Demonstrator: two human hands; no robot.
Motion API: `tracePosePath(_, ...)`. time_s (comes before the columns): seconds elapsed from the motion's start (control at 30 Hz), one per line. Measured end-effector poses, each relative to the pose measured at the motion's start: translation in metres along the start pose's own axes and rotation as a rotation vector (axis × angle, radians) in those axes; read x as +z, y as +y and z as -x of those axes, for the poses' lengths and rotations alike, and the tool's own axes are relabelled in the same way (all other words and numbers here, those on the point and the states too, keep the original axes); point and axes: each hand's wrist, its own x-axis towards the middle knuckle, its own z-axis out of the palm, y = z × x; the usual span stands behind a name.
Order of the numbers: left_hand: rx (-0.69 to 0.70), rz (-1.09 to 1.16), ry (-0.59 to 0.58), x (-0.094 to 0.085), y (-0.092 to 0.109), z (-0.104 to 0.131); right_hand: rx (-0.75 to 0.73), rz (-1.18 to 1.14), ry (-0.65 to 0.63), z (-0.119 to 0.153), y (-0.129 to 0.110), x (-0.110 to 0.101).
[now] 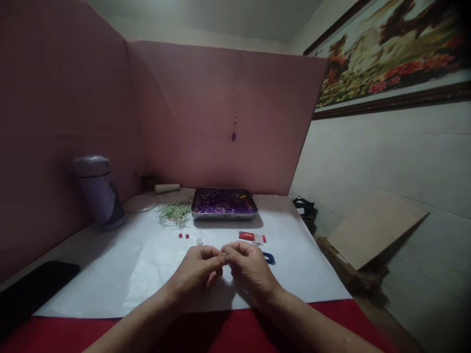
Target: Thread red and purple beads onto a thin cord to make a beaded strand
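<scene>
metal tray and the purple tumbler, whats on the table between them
A tangle of green string, a flat round piece and, farther back, a pale roll and a dark container lie between the tray and the tumbler in the head view.

Pink panels (221, 113) stand at the back and left of the desk (294, 250), which has a white cover over red cloth (331, 311). To the right, a framed picture (390, 63) with flowers hangs on a pale tiled wall (386, 152). Below it, a flat brown board (379, 228) leans at a tilt above the brownish floor (401, 328). The light is dim, with a faint glow on the grey ceiling (221, 17).
</scene>
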Motion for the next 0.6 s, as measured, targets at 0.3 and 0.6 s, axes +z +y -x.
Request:
tracePosePath(0.3, -0.031, 0.023, 0.003, 0.003, 0.002, 0.002, -0.007, -0.013, -0.075, -0.001, -0.002, -0.003)
tracePosePath(0.6, 0.001, -0.09, -0.069, 0.007, -0.003, 0.002, -0.062, -0.132, -0.035, -0.012, -0.029, -0.016)
